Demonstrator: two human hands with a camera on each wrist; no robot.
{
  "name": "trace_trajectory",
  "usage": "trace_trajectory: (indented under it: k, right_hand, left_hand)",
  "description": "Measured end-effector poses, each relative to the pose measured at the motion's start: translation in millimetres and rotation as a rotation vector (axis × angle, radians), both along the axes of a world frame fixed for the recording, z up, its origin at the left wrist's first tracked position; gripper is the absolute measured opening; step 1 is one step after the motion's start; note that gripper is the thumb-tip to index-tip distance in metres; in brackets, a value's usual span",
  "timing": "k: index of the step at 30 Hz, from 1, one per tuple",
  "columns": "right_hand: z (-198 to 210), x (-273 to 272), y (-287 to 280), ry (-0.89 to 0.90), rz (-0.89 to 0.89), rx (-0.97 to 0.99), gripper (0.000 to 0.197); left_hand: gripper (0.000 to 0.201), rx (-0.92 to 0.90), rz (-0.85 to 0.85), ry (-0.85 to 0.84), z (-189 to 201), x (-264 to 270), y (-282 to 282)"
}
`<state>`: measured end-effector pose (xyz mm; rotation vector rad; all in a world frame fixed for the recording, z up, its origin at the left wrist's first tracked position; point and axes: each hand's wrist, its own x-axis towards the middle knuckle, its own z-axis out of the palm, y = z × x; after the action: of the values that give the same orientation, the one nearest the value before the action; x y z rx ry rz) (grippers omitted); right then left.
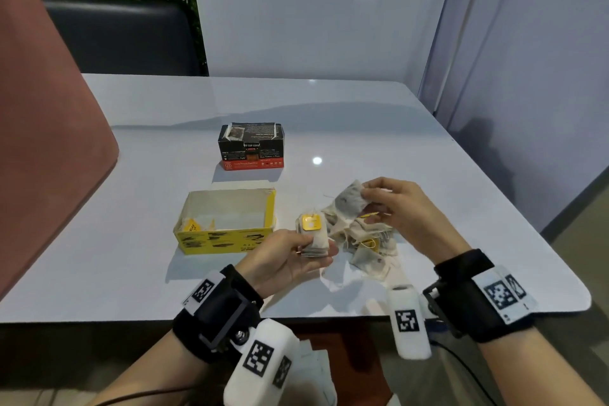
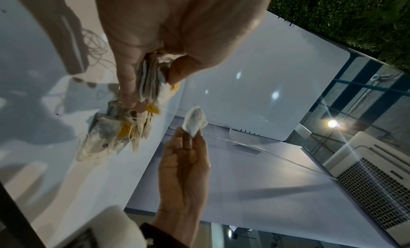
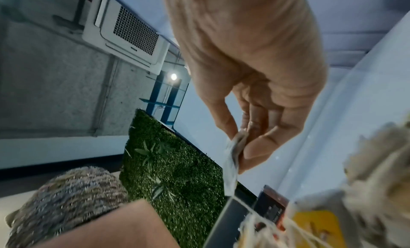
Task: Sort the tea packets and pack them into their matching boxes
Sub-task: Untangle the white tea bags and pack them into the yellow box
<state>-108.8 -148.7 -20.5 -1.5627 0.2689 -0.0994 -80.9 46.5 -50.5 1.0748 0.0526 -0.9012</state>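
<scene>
My left hand [image 1: 313, 249] grips a stack of tea bags [image 1: 313, 237] with a yellow tag on top, just right of the open yellow box [image 1: 227, 239]. The left wrist view shows thumb and fingers clamped on that stack [image 2: 148, 80]. My right hand [image 1: 367, 194] pinches a single tea bag [image 1: 351, 199] and holds it lifted above the loose pile of tea bags [image 1: 365, 244]. In the right wrist view the same bag [image 3: 231, 164] hangs edge-on from thumb and fingertips. A few yellow-tagged bags lie in the yellow box. Behind it stands the black box [image 1: 251, 147] with its top open.
The white table [image 1: 461, 208] ends close in front of my wrists and at the right. A pink seat back [image 1: 49, 142] rises at the left. White panels wall the far side and the right.
</scene>
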Motion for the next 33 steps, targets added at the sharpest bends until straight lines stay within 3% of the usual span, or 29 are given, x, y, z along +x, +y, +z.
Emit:
trace_trajectory:
  k: [3,5,8,10,14,16,21,24,26,29,31,33]
  right_hand:
    - [-12,-3,14,-0.129,-0.136,-0.184,0.005]
    - [-20,-8,30,-0.351,-0.198,-0.524,0.009]
    - [-40,-20,54,-0.585,-0.043,-1.151,0.014]
    - [-51,-27,59,-0.657,0.055,-1.293,0.020]
    - [-54,-33,55,-0.757,0.052,-1.291,0.014]
    - [-53,-32,53,-0.807,0.048,-1.340,0.020]
    - [-58,-34,47,-0.917,0.192,-1.357,0.023]
    - [-56,-38,45,-0.877,0.270,-1.309,0.025]
    - [-49,-45,47,-0.751,0.314,-1.168,0.020]
    - [-35,-54,49,-0.528,0.277,-0.695,0.016]
    - [-28,-50,44,-0.503,0.191,-0.456,0.021]
    - [-22,-41,33,-0.496,0.080,-0.388,0.022]
  left_hand:
    - [0.029,-0.033,0.009,0.042,0,0,-1]
    - [0.030,-0.055,0.013,0.058,0,0,0]
    - [0.028,-0.063,-0.014,0.035,1,0,0]
    - [0.028,-0.050,-0.022,0.021,1,-1,1]
    - [0.032,-0.050,-0.029,0.034,-3,-2,2]
    - [0.034,-0.064,-0.030,0.060,-4,-4,1]
    - [0.032,-0.125,-0.094,0.104,0,-6,5]
    - [0.030,-0.206,-0.122,0.135,1,-7,12]
    - [0.028,-0.204,-0.165,0.099,2,-8,14]
    - [0.039,-0.147,-0.226,0.018,3,-9,13]
    - [0.038,-0.108,-0.221,0.005,5,-6,14]
    - [0.033,-0.081,-0.212,0.015,9,-1,19]
